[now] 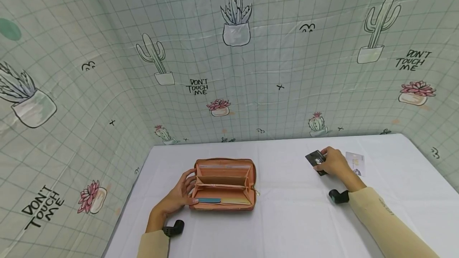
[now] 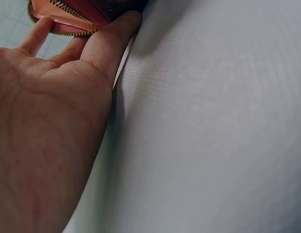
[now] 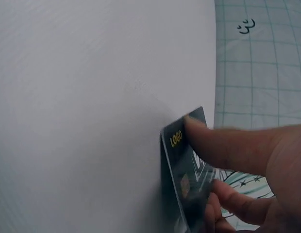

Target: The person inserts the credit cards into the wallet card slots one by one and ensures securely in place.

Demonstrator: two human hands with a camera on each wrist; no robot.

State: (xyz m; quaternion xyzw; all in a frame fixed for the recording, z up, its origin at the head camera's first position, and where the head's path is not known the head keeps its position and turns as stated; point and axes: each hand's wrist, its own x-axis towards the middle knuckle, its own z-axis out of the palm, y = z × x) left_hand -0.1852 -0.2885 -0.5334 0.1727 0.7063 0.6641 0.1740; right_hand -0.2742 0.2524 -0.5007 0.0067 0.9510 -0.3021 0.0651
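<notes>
An orange zip-around wallet [image 1: 222, 206] lies unzipped on the table, its compartments facing up. A blue card [image 1: 209, 200] and a yellowish piece [image 1: 235, 201] show in its front slot. My left hand [image 1: 177, 194] holds the wallet's left edge, thumb at the front corner and fingers along the side; in the left wrist view the wallet's zipped edge [image 2: 75, 33] shows beyond the fingers. To the right, my right hand [image 1: 334, 163] pinches a black card [image 3: 182, 165] marked "LOGO" between thumb and fingers. The card is tilted, just over the table.
A pale card [image 1: 356, 163] lies on the white-covered table [image 1: 287, 218], just right of my right hand. A zipper pull [image 1: 256, 191] hangs at the wallet's right side. Cactus-print cloth [image 1: 265, 67] rises behind the table and at both sides.
</notes>
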